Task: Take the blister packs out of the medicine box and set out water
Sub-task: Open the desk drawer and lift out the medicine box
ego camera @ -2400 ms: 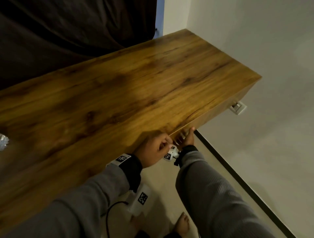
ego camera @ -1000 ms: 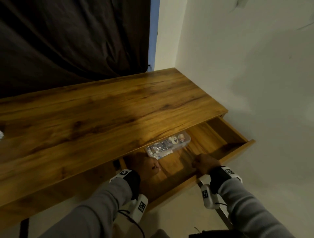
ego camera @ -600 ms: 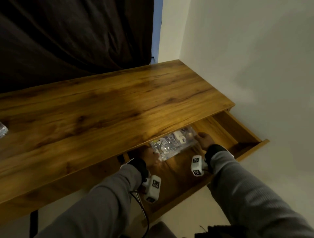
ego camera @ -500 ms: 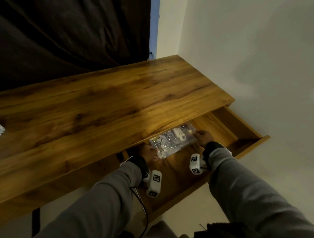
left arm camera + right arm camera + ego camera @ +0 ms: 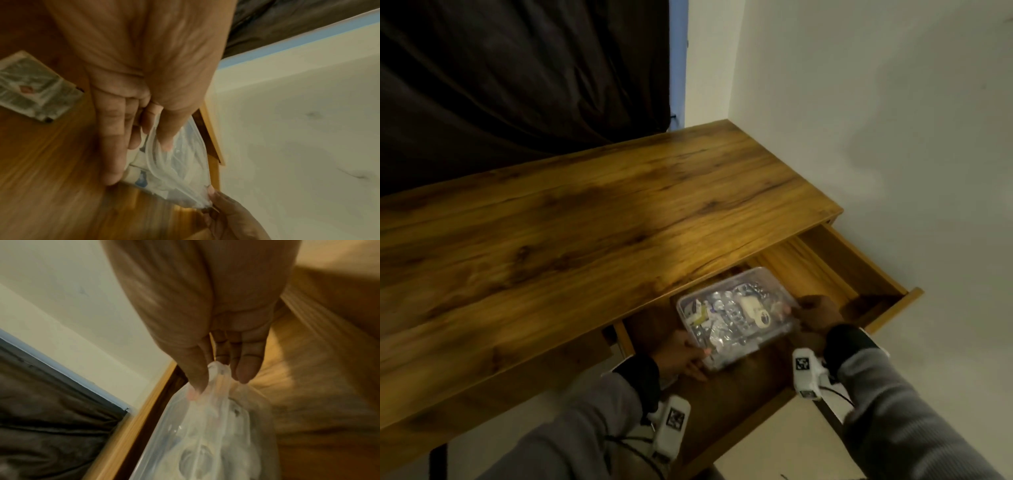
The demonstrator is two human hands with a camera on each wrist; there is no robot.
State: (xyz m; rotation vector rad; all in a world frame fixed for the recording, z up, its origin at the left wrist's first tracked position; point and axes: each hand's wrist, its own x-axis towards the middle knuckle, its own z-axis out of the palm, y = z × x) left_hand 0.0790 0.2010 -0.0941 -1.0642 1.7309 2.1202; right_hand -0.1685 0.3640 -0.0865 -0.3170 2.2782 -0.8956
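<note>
A clear plastic medicine box [image 5: 736, 315] with silver blister packs and a white tape roll inside hangs above the open drawer [image 5: 822, 274], just out from under the desk edge. My left hand [image 5: 681, 353] grips its near left end, thumb on the lid and fingers beneath [image 5: 111, 154]. My right hand [image 5: 815, 313] holds the right end, thumb on top and fingers under the rim [image 5: 246, 368]. The box [image 5: 174, 170] shows blurred in the left wrist view, and the same box [image 5: 209, 434] fills the lower part of the right wrist view.
The wooden desk top [image 5: 585, 233] stretches left. A dark curtain [image 5: 517, 75] hangs behind and a white wall [image 5: 876, 120] stands right. The drawer front [image 5: 893, 311] juts toward me. A flat foil packet [image 5: 35, 87] lies on the wood in the left wrist view.
The drawer was pulled open, then both hands reached in and took hold of the box. It has come forward and up from under the desk edge.
</note>
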